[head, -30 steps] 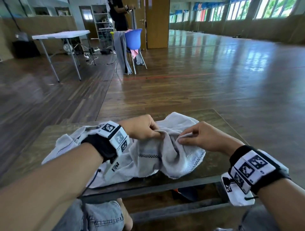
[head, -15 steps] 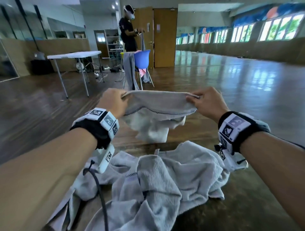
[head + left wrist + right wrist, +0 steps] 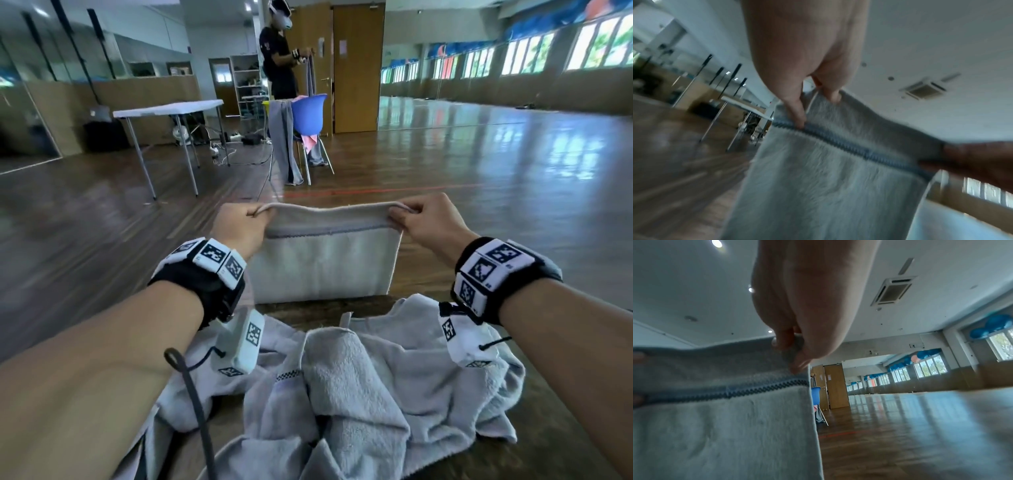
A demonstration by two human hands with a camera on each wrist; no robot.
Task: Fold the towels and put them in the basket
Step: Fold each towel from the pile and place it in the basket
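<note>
A pale grey towel [image 3: 325,263] with a dark zigzag stripe hangs flat in the air above the far edge of the table. My left hand [image 3: 245,224] pinches its top left corner and my right hand [image 3: 423,221] pinches its top right corner. The left wrist view shows my thumb and fingers [image 3: 797,112] clamped on the towel [image 3: 828,186] near the stripe. In the right wrist view my fingertips [image 3: 791,350] pinch the towel [image 3: 725,426] at its corner. A crumpled heap of grey towels [image 3: 359,394] lies on the table below my wrists. No basket is in view.
The dark wooden table [image 3: 555,445] carries the heap. Beyond it is open wooden floor. A white folding table [image 3: 168,109] stands far left. A blue chair [image 3: 306,113] draped with cloth and a person [image 3: 279,58] holding fabric stand at the back.
Both hands lifted one towel off the heap, moved apart and pulled its top edge taut. It now hangs flat instead of bunched.
</note>
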